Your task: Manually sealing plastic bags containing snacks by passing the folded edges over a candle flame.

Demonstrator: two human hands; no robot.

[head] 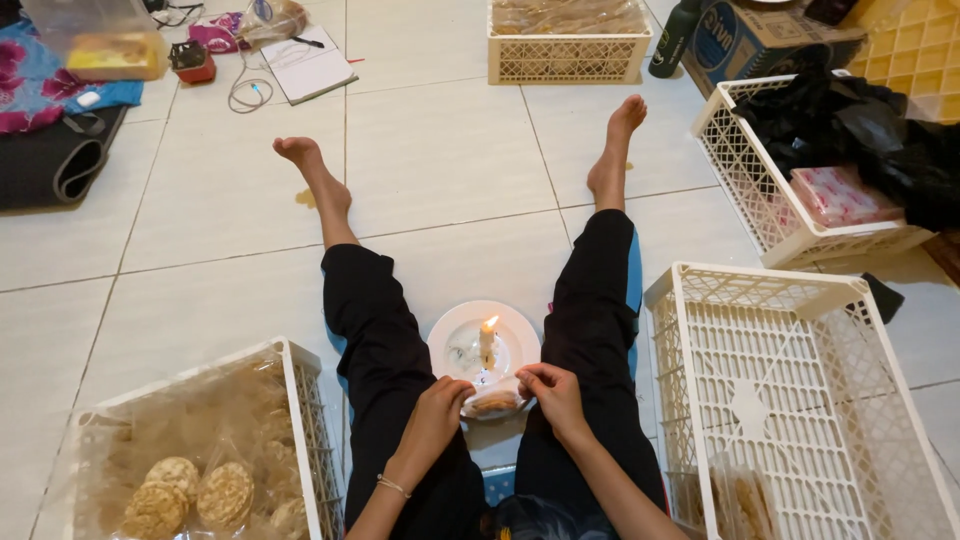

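While both hands pinch it, cracker packet (495, 404) between fingers (462, 392), beside candle (488, 342).

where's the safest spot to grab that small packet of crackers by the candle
By its two near corners, coming from the sitter's side, as the left hand and right hand hold the cracker packet now. The lit candle stands just beyond its far edge.

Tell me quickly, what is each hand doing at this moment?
Left hand: fingers closed on the small clear bag of crackers.
Right hand: fingers closed on the same bag, near the lit candle.
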